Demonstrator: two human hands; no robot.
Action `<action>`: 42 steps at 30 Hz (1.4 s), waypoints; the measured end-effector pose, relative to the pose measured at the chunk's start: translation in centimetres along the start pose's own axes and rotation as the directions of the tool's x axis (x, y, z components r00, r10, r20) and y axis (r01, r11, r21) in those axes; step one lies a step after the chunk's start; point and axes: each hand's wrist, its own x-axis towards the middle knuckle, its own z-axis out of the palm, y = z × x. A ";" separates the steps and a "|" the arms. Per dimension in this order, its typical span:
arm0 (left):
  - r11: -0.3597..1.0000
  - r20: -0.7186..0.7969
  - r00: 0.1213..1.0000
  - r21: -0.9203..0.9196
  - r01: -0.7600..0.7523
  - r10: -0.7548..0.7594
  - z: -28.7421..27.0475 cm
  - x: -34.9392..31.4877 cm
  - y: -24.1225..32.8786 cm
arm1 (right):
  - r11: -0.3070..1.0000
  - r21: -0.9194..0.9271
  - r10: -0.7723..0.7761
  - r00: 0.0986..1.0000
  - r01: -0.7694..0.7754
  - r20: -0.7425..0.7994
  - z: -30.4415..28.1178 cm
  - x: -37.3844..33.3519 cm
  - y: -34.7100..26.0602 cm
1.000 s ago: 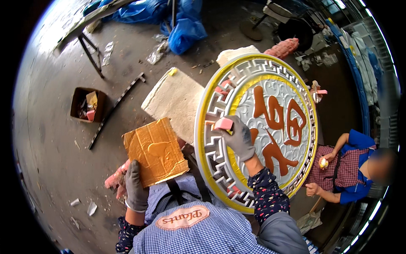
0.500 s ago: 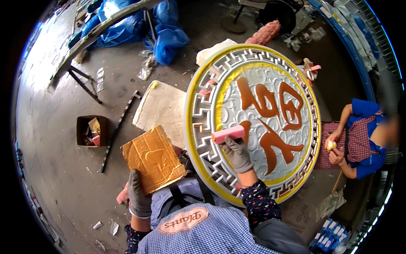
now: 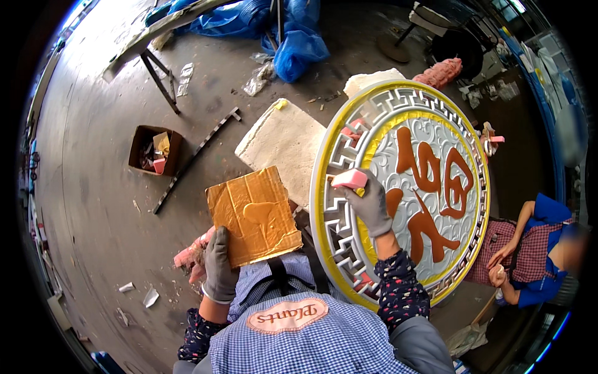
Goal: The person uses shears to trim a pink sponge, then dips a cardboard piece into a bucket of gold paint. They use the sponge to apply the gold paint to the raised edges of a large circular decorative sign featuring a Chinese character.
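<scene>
My left hand (image 3: 219, 268), in a grey glove, grips the near left edge of a flat cardboard piece (image 3: 227, 199). On the cardboard lies a shiny brownish-orange puddle (image 3: 260, 214) that looks like wet paint. My right hand (image 3: 374, 209), also gloved, is closed round a pink sponge block (image 3: 349, 179) over the left part of a large round panel (image 3: 319, 206). I cannot tell whether the sponge touches it. The panel is grey-white with yellow rings, a cut-out fret border and swirling relief. Large raised brown-orange characters (image 3: 430, 237) stand in its middle.
White padded sheets (image 3: 283, 137) lie under and beside the panel. Left are a dark bar (image 3: 196, 159) and a box of scraps (image 3: 156, 149). A pink wrapped roll (image 3: 196, 255) sits near my left hand. Across the panel, a co-worker's hands (image 3: 498, 268) are close together.
My view has shifted, so most things sit further right. The sponge has turned in my right hand, its end now toward me. The co-worker's hands have come down.
</scene>
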 end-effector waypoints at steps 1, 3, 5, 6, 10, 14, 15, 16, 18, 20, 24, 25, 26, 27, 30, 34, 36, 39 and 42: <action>1.000 -0.007 1.000 0.008 -0.009 0.009 -0.1 -0.1 0.0 | 0.996 -0.082 -0.038 0.999 0.040 0.031 0.2 0.7 0.2; 0.963 -0.014 0.985 0.213 -0.168 0.175 -1.7 0.1 -2.1 | 0.969 -0.217 -0.104 0.991 0.119 0.081 0.7 1.8 0.9; 0.870 0.031 0.952 0.397 -0.291 0.304 -2.8 -0.2 -3.0 | 0.961 -0.229 -0.128 0.985 0.153 0.120 0.9 2.4 0.8; 0.811 0.070 0.934 0.476 -0.341 0.351 -3.1 -0.4 -3.0 | 0.957 -0.235 -0.139 0.981 0.168 0.138 1.0 2.7 0.7; 0.456 0.249 0.750 0.664 -0.593 0.613 -3.3 -0.8 -2.6 | 0.954 -0.234 -0.138 0.967 0.188 0.213 1.0 3.2 -0.5; 0.662 0.104 0.827 0.549 -0.511 0.553 -2.5 -0.7 -2.2 | 0.941 -0.237 -0.171 0.945 0.240 0.277 0.8 2.3 -1.8; 0.871 -0.013 0.923 0.335 -0.359 0.386 -2.1 -0.9 -2.2 | 0.956 -0.201 -0.150 0.943 0.215 0.295 0.7 1.8 -1.9; 0.982 -0.078 0.981 0.080 -0.172 0.178 -1.9 -1.0 -2.1 | 0.946 -0.228 -0.145 0.932 0.229 0.333 0.6 1.2 -2.0; 0.989 -0.086 0.988 0.085 -0.122 0.130 -1.5 -0.6 -1.6 | 0.922 -0.287 -0.126 0.904 0.259 0.408 0.1 0.0 -2.7; 0.987 -0.076 0.989 0.108 -0.118 0.127 -1.6 -0.5 -1.6 | 0.926 -0.280 -0.113 0.892 0.254 0.437 -0.3 -1.1 -3.1; 0.994 -0.032 0.999 -0.102 -0.037 0.034 -1.6 -0.4 -1.2 | 0.936 -0.265 -0.109 0.906 0.232 0.410 -0.7 -1.7 -3.3; 0.974 -0.013 0.999 -0.224 0.029 -0.033 -1.3 -0.4 -0.6 | 0.945 -0.252 -0.109 0.928 0.208 0.357 -0.5 -1.0 -3.1; 0.977 -0.015 0.999 -0.212 0.035 -0.039 -0.9 -0.6 -0.2 | 0.954 -0.241 -0.103 0.947 0.181 0.304 -0.3 -0.3 -2.9; 0.980 -0.020 0.999 -0.194 0.038 -0.043 -0.6 -0.7 0.3 | 0.950 -0.245 -0.133 0.963 0.192 0.235 0.3 0.5 -2.2; 0.998 -0.010 1.000 -0.052 -0.021 0.020 -1.2 -0.5 -0.6 | 0.944 -0.272 -0.142 0.975 0.185 0.171 1.5 2.5 -1.0; 0.960 0.006 0.998 -0.271 0.064 -0.065 -1.2 -0.7 -0.2 | 0.923 -0.297 -0.168 0.949 0.247 0.267 1.4 1.5 -2.1; 0.978 -0.001 1.000 -0.207 0.023 -0.023 -1.4 -0.8 -0.6 | 0.913 -0.314 -0.152 0.931 0.261 0.331 0.9 -0.1 -2.4; 0.971 -0.007 0.999 -0.238 0.035 -0.037 -1.1 -1.0 -0.4 | 0.922 -0.291 -0.133 0.916 0.255 0.379 0.4 -2.4 -3.1; 0.992 -0.041 0.999 -0.125 -0.019 0.014 0.2 -1.0 0.9 | 0.934 -0.283 -0.104 0.925 0.217 0.366 -0.2 -2.4 -4.1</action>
